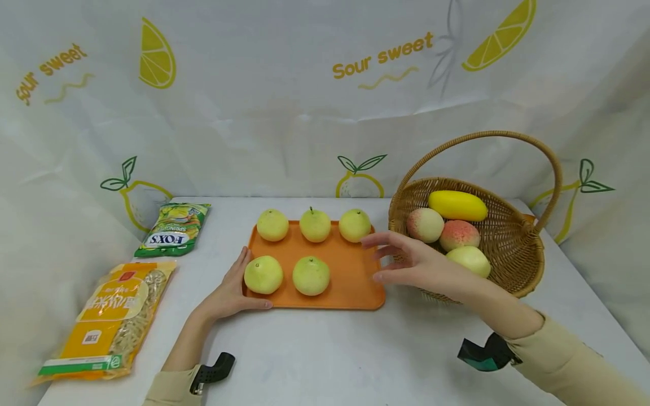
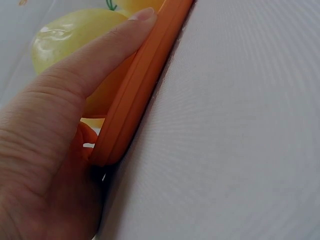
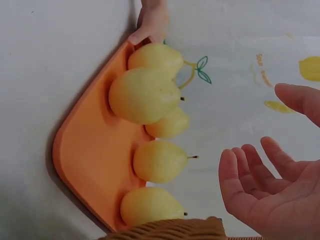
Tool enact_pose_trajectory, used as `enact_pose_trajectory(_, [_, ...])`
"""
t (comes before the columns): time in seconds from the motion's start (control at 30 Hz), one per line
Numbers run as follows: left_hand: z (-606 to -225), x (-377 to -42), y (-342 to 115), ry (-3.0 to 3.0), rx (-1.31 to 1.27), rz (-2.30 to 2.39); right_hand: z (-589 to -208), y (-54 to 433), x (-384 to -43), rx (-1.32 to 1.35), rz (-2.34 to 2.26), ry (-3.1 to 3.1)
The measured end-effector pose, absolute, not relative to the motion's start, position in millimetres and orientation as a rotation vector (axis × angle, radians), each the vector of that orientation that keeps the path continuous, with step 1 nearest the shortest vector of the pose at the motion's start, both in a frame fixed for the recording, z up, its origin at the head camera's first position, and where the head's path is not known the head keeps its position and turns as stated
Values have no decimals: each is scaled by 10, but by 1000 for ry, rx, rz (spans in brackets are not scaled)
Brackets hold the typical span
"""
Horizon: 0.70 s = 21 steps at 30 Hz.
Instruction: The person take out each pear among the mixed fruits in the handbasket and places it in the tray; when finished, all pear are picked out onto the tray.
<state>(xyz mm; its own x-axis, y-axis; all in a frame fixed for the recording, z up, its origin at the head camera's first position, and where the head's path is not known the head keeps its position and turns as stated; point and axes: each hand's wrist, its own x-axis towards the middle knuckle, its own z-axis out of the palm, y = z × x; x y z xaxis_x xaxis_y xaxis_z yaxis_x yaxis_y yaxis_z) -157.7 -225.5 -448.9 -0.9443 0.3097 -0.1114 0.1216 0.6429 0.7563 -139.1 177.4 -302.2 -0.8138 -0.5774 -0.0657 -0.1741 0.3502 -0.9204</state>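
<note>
My left hand (image 1: 231,290) holds the near left corner of an orange tray (image 1: 350,282). Its thumb (image 2: 107,52) lies along the tray's near rim, and its other fingers run up the left side. Pale yellow-green pears sit on the tray in two rows: three at the back, including a stemmed pear (image 1: 315,225), and two in front, one being a pear (image 1: 311,276) near the middle. Over the tray's right edge hovers my right hand (image 1: 413,262), fingers loosely bent and apart, with nothing in it. It partly covers the wicker basket (image 1: 523,265) behind it.
The basket tilts toward me with its tall handle up, holding a long yellow fruit (image 1: 457,205), two peaches, one a reddish peach (image 1: 459,235), and a pale green fruit (image 1: 469,260). At left lie a green FOX'S bag (image 1: 175,228) and an orange food packet (image 1: 114,316).
</note>
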Motion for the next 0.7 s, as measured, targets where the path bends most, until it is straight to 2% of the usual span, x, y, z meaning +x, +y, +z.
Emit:
enact_pose_trajectory(0.3, [-4479,-1571,-2243,2626,332,1193,-2793,2102,-1471,-703,-1293,2322])
enact_pose_trajectory(0.57, [-4475,-1574,-2238,2626,338,1183,-2697,2363,-1645,-856,-1094,2332])
enact_pose_trajectory(0.7, [-4471,-1568,-2237,2622,337,1181,-2647,2484,-1737,-827,-940,2387])
